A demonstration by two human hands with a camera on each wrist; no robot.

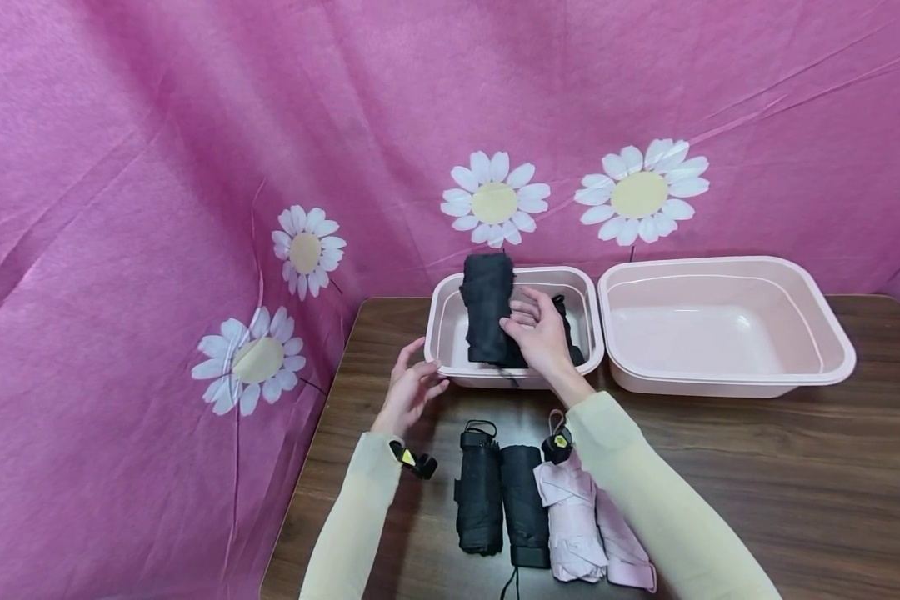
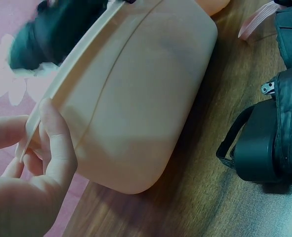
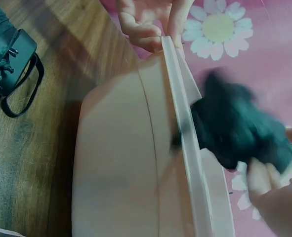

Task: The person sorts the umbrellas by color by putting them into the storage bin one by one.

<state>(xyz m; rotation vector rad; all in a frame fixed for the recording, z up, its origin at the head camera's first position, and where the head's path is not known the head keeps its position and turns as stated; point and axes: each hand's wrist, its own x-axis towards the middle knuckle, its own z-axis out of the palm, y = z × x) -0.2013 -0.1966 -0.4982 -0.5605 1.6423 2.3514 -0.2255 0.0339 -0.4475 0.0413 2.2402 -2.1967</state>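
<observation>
My right hand holds a folded black umbrella upright over the smaller pale pink basin. In the right wrist view this umbrella is blurred, with the fingers at its lower right. At the basin's left front corner, my left hand pinches the rim; the left wrist view has the thumb on the outer side of it. Another black item lies inside the basin, partly hidden by the right hand.
Two black folded umbrellas and two pink ones lie side by side at the table's front. A larger pale pink basin stands to the right. Behind the wooden table hangs a pink flowered cloth.
</observation>
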